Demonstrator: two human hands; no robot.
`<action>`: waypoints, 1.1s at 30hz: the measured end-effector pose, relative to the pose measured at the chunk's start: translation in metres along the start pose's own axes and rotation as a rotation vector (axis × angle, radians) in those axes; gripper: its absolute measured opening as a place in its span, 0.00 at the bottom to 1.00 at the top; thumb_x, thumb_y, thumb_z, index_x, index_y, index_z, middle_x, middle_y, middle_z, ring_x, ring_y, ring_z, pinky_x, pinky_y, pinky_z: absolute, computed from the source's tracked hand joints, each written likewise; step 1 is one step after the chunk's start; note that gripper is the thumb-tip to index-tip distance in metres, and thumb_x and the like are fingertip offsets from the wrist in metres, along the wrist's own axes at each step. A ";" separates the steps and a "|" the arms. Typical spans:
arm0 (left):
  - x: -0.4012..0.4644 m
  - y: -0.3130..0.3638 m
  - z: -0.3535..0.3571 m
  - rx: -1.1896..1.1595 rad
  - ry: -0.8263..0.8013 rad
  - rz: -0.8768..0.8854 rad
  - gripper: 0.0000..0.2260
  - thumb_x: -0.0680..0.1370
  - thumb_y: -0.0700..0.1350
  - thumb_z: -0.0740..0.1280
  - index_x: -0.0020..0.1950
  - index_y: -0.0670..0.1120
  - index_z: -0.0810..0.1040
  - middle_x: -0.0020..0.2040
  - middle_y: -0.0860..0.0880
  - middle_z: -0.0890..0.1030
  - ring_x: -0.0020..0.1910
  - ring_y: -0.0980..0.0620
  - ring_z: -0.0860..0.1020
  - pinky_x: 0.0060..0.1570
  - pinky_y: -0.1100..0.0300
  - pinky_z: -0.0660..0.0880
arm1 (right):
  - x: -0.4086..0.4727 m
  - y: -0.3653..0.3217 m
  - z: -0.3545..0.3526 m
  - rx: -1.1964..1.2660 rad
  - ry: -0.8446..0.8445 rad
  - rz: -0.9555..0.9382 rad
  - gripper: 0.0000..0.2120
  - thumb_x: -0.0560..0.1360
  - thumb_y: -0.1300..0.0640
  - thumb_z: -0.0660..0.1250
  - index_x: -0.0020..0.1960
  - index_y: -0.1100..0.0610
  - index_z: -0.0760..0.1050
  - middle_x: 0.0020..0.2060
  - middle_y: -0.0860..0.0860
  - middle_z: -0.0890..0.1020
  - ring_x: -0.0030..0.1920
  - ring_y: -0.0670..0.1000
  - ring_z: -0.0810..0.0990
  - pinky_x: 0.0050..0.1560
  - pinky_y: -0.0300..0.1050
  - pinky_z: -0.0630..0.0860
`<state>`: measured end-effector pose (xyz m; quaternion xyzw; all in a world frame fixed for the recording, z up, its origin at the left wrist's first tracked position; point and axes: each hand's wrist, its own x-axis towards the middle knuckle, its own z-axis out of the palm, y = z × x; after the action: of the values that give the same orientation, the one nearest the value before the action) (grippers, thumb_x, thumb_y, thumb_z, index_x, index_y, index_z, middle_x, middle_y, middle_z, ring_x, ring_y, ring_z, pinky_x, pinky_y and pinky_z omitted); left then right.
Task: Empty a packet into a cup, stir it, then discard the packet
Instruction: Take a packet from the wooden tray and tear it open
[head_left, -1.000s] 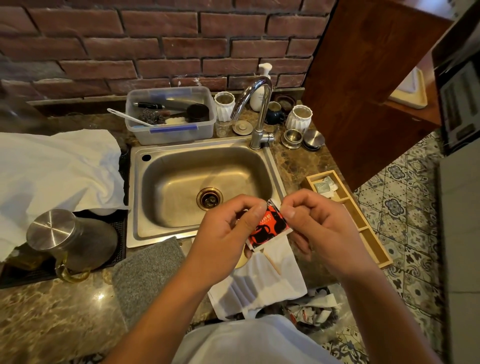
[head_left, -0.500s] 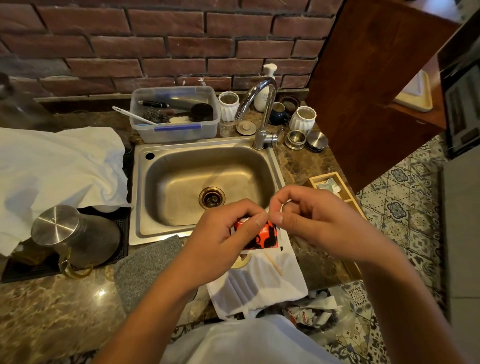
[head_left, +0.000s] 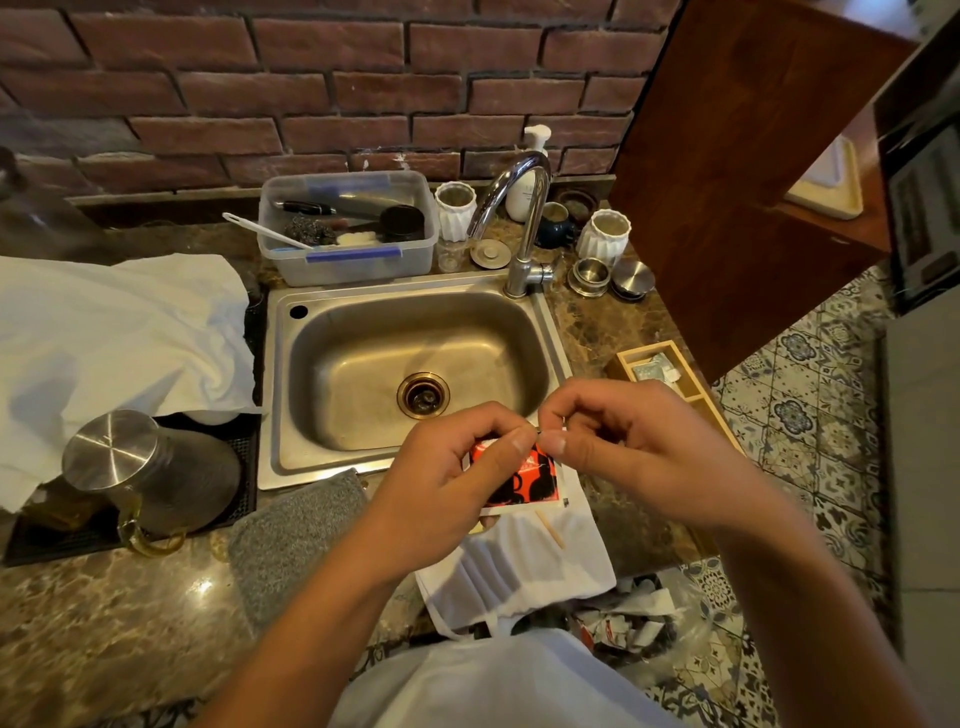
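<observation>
You hold the red-and-black packet (head_left: 519, 475) low in the centre of the frame, just below the sink (head_left: 415, 364), so its top edge can be torn. Your left hand (head_left: 447, 483) clamps its upper left corner between thumb and forefinger; your right hand (head_left: 623, 447) pinches the top edge just beside it, thumb tips almost touching. No cup is clearly visible
</observation>
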<state>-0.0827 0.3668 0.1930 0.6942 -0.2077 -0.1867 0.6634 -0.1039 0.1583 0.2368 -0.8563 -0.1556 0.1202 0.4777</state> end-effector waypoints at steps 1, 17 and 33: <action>0.000 0.000 0.001 -0.006 0.010 -0.006 0.07 0.81 0.49 0.67 0.45 0.50 0.82 0.35 0.53 0.80 0.30 0.59 0.77 0.30 0.65 0.73 | -0.001 0.001 0.001 -0.008 0.018 -0.015 0.04 0.80 0.53 0.68 0.49 0.53 0.79 0.31 0.58 0.75 0.30 0.57 0.72 0.31 0.54 0.68; 0.003 0.002 0.013 -0.329 0.106 -0.186 0.07 0.76 0.47 0.69 0.40 0.49 0.83 0.33 0.50 0.80 0.31 0.55 0.76 0.33 0.65 0.72 | -0.004 0.007 0.015 -0.225 0.261 -0.183 0.06 0.79 0.55 0.68 0.49 0.57 0.81 0.39 0.46 0.82 0.40 0.49 0.80 0.37 0.48 0.77; 0.007 0.006 0.009 -0.149 0.130 -0.127 0.10 0.78 0.52 0.68 0.40 0.49 0.82 0.33 0.52 0.80 0.33 0.55 0.75 0.34 0.64 0.71 | -0.009 0.009 0.016 0.236 0.162 0.082 0.03 0.78 0.58 0.69 0.49 0.58 0.78 0.34 0.48 0.79 0.36 0.43 0.79 0.39 0.37 0.74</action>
<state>-0.0813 0.3552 0.1984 0.6654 -0.1053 -0.1976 0.7121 -0.1164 0.1629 0.2220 -0.8066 -0.0661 0.0876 0.5809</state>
